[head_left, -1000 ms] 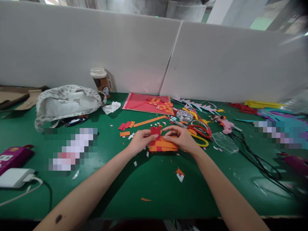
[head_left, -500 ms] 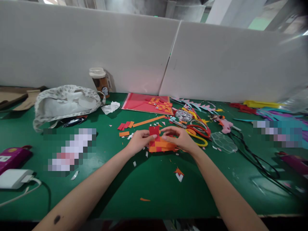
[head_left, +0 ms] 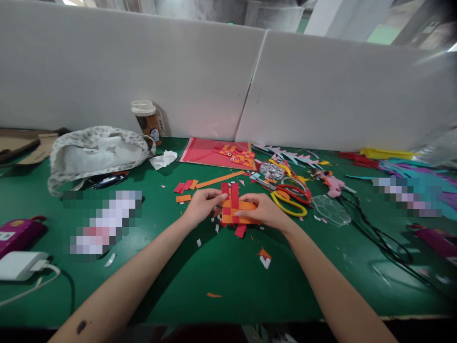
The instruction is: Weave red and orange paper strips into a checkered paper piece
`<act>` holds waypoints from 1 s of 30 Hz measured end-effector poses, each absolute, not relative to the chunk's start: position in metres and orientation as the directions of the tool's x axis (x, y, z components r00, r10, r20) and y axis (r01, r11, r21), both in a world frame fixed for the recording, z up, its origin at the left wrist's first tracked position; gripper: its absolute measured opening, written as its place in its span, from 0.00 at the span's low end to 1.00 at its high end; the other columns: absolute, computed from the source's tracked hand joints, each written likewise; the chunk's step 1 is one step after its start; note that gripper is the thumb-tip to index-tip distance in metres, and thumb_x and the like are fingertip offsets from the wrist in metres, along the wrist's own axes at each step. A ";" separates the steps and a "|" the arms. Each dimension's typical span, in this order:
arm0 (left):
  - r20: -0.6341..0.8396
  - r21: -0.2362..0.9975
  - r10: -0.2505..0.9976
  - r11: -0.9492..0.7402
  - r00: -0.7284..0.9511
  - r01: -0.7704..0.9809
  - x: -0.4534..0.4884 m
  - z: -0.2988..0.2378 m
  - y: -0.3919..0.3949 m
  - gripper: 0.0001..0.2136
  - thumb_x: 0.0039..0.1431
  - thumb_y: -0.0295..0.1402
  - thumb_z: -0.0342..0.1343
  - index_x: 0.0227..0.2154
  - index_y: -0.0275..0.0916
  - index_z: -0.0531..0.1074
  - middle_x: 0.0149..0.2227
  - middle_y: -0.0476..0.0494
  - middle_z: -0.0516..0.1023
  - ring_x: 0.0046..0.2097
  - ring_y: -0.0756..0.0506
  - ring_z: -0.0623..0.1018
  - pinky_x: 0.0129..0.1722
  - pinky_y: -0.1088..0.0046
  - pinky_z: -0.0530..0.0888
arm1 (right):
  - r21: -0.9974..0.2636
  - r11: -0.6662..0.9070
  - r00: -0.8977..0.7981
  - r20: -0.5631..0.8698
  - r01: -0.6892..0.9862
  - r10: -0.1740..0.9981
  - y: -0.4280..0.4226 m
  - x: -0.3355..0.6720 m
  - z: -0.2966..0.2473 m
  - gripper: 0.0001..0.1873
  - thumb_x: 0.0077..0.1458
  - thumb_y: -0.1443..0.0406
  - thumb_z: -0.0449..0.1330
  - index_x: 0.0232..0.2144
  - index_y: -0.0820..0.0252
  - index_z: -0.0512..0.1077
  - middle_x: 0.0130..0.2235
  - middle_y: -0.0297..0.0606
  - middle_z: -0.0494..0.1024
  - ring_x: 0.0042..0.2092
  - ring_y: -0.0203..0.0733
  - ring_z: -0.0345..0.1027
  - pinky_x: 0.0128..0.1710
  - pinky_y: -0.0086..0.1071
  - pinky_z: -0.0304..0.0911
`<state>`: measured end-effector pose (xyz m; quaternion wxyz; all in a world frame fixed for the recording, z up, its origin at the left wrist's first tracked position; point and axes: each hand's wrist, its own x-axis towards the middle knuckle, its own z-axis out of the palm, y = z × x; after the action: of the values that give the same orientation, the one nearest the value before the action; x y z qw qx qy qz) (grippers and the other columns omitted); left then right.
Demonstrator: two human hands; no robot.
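Note:
A small woven piece of red and orange paper strips point(head_left: 228, 215) is held between my hands, above the green table. My left hand point(head_left: 203, 205) pinches the top of a red strip at its upper left edge. From the right, my right hand point(head_left: 262, 208) grips the orange strips with thumb and fingers. Two red ends stand up at the top, and a red strip end point(head_left: 241, 231) sticks out below. Behind lie an orange strip point(head_left: 219, 179) and several cut red and orange pieces point(head_left: 186, 186). The fingertips behind the weave are hidden.
Scissors with red handles point(head_left: 296, 190) and yellow-handled scissors point(head_left: 290, 205) lie right of my hands. A red sheet point(head_left: 203, 151) bears a woven paper fish point(head_left: 238, 155). A lidded cup point(head_left: 145, 119), a cloth bag point(head_left: 96, 162), a glue gun point(head_left: 333, 183) and paper scraps point(head_left: 264, 259) are around.
A red strip end now shows below the weave, and two separate red ends stand at its top. My right hand has shifted slightly left and lower over the orange strips.

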<state>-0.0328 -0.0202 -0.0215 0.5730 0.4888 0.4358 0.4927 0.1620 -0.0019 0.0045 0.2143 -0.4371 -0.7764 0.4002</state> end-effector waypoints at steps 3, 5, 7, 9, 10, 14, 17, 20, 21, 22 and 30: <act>-0.018 0.990 0.986 0.041 0.168 -0.132 -0.034 -0.020 -0.020 0.11 0.46 0.40 0.60 0.23 0.36 0.73 0.25 0.50 0.73 0.26 0.53 0.71 0.26 0.78 0.71 | -0.806 0.301 -0.528 -0.017 0.509 0.849 -0.002 0.162 0.004 0.17 0.41 0.55 0.64 0.32 0.59 0.73 0.35 0.35 0.77 0.37 0.42 0.70 0.36 0.34 0.64; -0.029 0.991 0.986 0.051 0.167 -0.127 -0.034 -0.019 -0.021 0.11 0.46 0.40 0.60 0.23 0.36 0.73 0.25 0.50 0.73 0.27 0.53 0.71 0.27 0.78 0.71 | -0.803 0.305 -0.528 -0.014 0.512 0.849 -0.001 0.162 0.002 0.17 0.41 0.55 0.64 0.33 0.59 0.74 0.35 0.35 0.77 0.37 0.42 0.70 0.36 0.33 0.64; -0.037 0.991 0.987 0.056 0.156 -0.123 -0.034 -0.019 -0.021 0.12 0.45 0.41 0.60 0.23 0.36 0.73 0.26 0.49 0.74 0.27 0.53 0.72 0.26 0.78 0.71 | -0.801 0.303 -0.521 -0.013 0.517 0.854 -0.001 0.163 0.000 0.18 0.40 0.55 0.64 0.33 0.58 0.74 0.35 0.36 0.77 0.37 0.42 0.70 0.36 0.34 0.65; -0.040 0.992 0.989 0.056 0.140 -0.115 -0.034 -0.020 -0.020 0.12 0.45 0.41 0.61 0.25 0.36 0.73 0.26 0.48 0.74 0.27 0.52 0.72 0.26 0.78 0.71 | -0.808 0.293 -0.503 -0.004 0.511 0.864 -0.001 0.162 -0.002 0.20 0.39 0.55 0.65 0.35 0.58 0.73 0.37 0.37 0.77 0.38 0.43 0.71 0.38 0.34 0.65; -0.040 0.993 0.991 0.054 0.128 -0.109 -0.034 -0.021 -0.020 0.12 0.44 0.41 0.61 0.25 0.36 0.74 0.26 0.48 0.74 0.27 0.53 0.72 0.25 0.78 0.71 | -0.814 0.288 -0.491 0.003 0.505 0.871 -0.001 0.162 -0.002 0.21 0.39 0.55 0.65 0.36 0.58 0.73 0.38 0.37 0.77 0.40 0.43 0.70 0.39 0.35 0.65; -0.022 0.993 0.993 0.035 0.116 -0.112 -0.034 -0.025 -0.018 0.11 0.44 0.39 0.61 0.25 0.35 0.73 0.26 0.49 0.73 0.26 0.54 0.71 0.24 0.80 0.71 | -0.834 0.275 -0.438 0.044 0.479 0.898 -0.001 0.160 0.000 0.17 0.43 0.54 0.62 0.32 0.60 0.73 0.37 0.39 0.78 0.40 0.43 0.71 0.40 0.36 0.66; -0.020 0.995 0.993 0.031 0.118 -0.096 -0.034 -0.027 -0.017 0.11 0.44 0.39 0.61 0.25 0.35 0.73 0.26 0.49 0.73 0.27 0.53 0.71 0.25 0.79 0.72 | -0.833 0.282 -0.428 0.061 0.475 0.902 -0.001 0.160 0.002 0.15 0.42 0.55 0.63 0.30 0.61 0.73 0.33 0.39 0.78 0.36 0.41 0.72 0.39 0.35 0.66; -0.013 0.998 0.995 0.020 0.104 -0.065 -0.034 -0.027 -0.017 0.12 0.44 0.40 0.61 0.25 0.35 0.73 0.27 0.48 0.74 0.28 0.52 0.72 0.27 0.77 0.73 | -0.831 0.276 -0.418 0.058 0.483 0.907 -0.002 0.160 0.004 0.14 0.41 0.57 0.64 0.30 0.60 0.73 0.32 0.39 0.78 0.35 0.41 0.72 0.38 0.35 0.67; -0.010 0.998 0.995 0.017 0.104 -0.063 -0.034 -0.028 -0.017 0.12 0.44 0.41 0.61 0.26 0.35 0.73 0.27 0.48 0.75 0.28 0.52 0.72 0.27 0.77 0.73 | -0.833 0.271 -0.417 0.053 0.482 0.907 -0.002 0.160 0.004 0.13 0.42 0.57 0.64 0.29 0.60 0.73 0.32 0.38 0.78 0.35 0.41 0.72 0.38 0.36 0.67; -0.007 0.998 0.994 0.014 0.107 -0.062 -0.034 -0.028 -0.017 0.12 0.45 0.41 0.60 0.26 0.35 0.73 0.28 0.48 0.75 0.28 0.52 0.72 0.26 0.77 0.73 | -0.835 0.269 -0.420 0.050 0.481 0.906 -0.002 0.160 0.004 0.13 0.42 0.58 0.64 0.29 0.60 0.74 0.32 0.38 0.78 0.35 0.41 0.72 0.38 0.36 0.67; 0.051 0.999 0.995 -0.050 0.090 -0.010 -0.036 -0.030 -0.016 0.12 0.45 0.41 0.60 0.25 0.36 0.73 0.25 0.50 0.73 0.26 0.53 0.71 0.26 0.78 0.72 | -0.852 0.263 -0.410 0.063 0.453 0.910 -0.002 0.159 0.004 0.11 0.42 0.59 0.64 0.28 0.59 0.75 0.31 0.38 0.79 0.35 0.42 0.73 0.38 0.37 0.67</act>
<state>-0.0359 -0.0155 -0.0301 0.5112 0.5327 0.4620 0.4914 0.1594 -0.0024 0.0036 0.2884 -0.4603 -0.7404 0.3960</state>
